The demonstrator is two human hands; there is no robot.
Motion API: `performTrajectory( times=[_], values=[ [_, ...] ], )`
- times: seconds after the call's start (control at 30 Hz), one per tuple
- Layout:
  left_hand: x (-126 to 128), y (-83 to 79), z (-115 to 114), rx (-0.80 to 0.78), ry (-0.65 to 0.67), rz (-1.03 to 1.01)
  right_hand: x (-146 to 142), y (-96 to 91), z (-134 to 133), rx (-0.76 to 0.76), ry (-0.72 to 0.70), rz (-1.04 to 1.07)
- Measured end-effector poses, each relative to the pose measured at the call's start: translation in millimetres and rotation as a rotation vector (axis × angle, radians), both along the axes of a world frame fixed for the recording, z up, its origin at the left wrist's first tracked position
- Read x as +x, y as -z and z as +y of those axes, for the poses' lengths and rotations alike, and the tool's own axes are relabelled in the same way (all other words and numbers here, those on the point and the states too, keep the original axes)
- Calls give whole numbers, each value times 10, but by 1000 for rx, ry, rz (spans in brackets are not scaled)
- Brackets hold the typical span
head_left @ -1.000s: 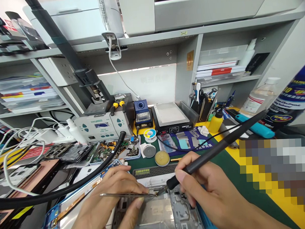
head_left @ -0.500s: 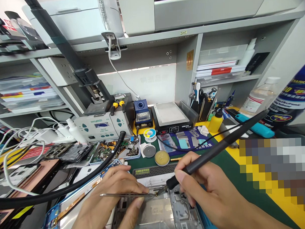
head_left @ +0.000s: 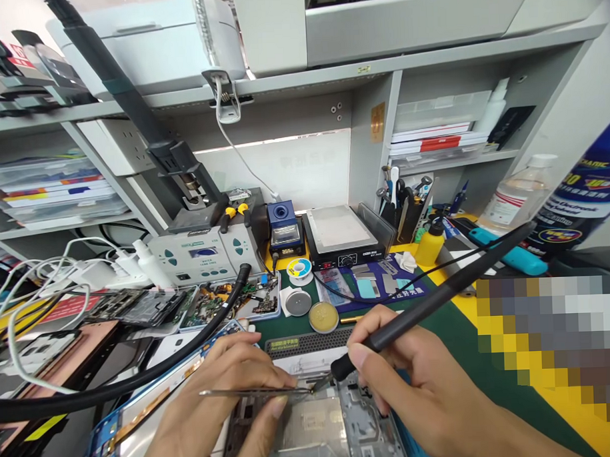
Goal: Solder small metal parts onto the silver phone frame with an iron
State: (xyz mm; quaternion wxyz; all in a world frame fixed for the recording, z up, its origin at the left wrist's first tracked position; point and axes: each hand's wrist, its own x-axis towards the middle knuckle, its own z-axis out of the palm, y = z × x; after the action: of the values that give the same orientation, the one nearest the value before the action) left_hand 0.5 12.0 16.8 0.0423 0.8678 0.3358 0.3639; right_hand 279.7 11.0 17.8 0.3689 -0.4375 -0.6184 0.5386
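Observation:
My left hand (head_left: 223,398) is closed around slim metal tweezers (head_left: 255,391), whose tips point right. In my right hand (head_left: 415,378) is a black soldering iron (head_left: 412,311), held like a pen and slanting down to the left. Its tip meets the tweezer tips, or comes very close, at a small spot on a grey metal phone frame (head_left: 316,428). That frame lies below both hands, with a silvery plate in its middle. Whatever the tweezers pinch is too small to make out. My fingers hide the frame's left and right edges.
Beyond the hands stand a tin of yellowish paste (head_left: 323,316), a solder spool (head_left: 300,270) and a hot plate (head_left: 341,235). A thick black hose (head_left: 140,387) crosses the left side over phone parts (head_left: 36,424). A yellow bottle (head_left: 430,242) stands at right.
The view has shifted very slightly. Both hands, the tweezers and the soldering iron keep nearly the same position over the phone frame.

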Motion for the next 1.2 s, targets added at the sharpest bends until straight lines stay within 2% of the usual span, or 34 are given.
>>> performTrajectory(
  times=[0.5, 1.2],
  values=[
    [-23, 2, -18, -14, -3, -4, -17, -45, 0, -14, 2, 5],
    [-7, -10, -17, -26, 5, 9, -8, -1, 8, 7, 20, -1]
  ],
)
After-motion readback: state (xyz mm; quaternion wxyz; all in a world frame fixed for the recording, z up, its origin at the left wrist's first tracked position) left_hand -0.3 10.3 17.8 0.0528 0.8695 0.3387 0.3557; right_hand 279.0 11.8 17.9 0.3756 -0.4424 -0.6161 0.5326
